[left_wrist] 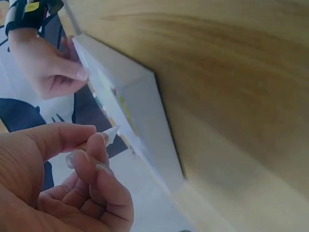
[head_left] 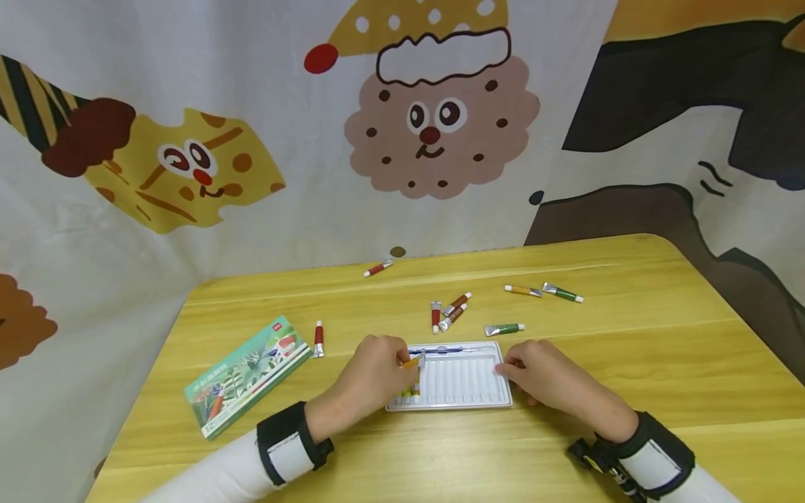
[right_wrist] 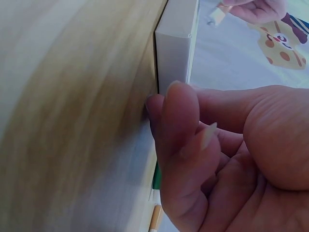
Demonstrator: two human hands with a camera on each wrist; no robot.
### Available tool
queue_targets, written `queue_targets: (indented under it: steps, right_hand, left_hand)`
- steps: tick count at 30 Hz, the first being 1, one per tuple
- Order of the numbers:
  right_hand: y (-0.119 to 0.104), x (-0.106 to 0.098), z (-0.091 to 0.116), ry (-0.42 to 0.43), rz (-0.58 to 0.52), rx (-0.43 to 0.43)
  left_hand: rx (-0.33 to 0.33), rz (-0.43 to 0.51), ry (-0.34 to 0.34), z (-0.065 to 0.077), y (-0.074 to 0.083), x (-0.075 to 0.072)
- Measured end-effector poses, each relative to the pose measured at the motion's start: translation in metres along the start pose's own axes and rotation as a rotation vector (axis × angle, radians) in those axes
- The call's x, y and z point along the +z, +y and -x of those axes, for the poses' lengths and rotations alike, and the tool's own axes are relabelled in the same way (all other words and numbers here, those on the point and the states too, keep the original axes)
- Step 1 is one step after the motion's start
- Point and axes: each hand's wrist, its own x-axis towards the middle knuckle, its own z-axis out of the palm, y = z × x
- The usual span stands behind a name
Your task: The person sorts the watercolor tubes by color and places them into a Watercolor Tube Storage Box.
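My left hand [head_left: 376, 372] pinches an orange-yellow paint tube [head_left: 411, 362] between thumb and fingers, just over the left end of a white plastic tray [head_left: 464, 381]. In the left wrist view the tube's silver end [left_wrist: 111, 134] points towards the tray. Yellow tubes [head_left: 411, 391] lie in the leftmost slots, partly hidden by the hand; the slots to their right are bare. A blue paintbrush [head_left: 440, 350] lies along the tray's far side. At the right end my right hand [head_left: 546, 370] grips the tray's edge, thumb on the rim and fingers curled against the side.
Behind the tray lie red and brown tubes [head_left: 435, 318], green tubes [head_left: 503, 329] and an ochre tube [head_left: 523, 290]. One red tube [head_left: 378, 268] is near the back edge, another red tube [head_left: 318, 339] beside a green paint box [head_left: 248, 377] at left. A printed curtain [head_left: 302, 209] hangs behind the table.
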Motion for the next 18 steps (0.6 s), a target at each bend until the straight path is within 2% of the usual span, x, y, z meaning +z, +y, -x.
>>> queue_targets:
  steps: [5, 13, 18]
  right_hand:
    - [0.001, 0.001, -0.001, -0.001, -0.006, -0.005]
    - [0.000, 0.000, 0.000, 0.000, -0.009, -0.006]
    - [0.000, 0.000, 0.000, -0.005, -0.013, -0.004]
  left_hand:
    - [-0.025, -0.004, -0.021, -0.001, -0.001, 0.009]
    - [-0.027, -0.049, -0.037, -0.004, 0.000, 0.017]
    - [-0.051, -0.011, -0.061, -0.008, -0.002, 0.022]
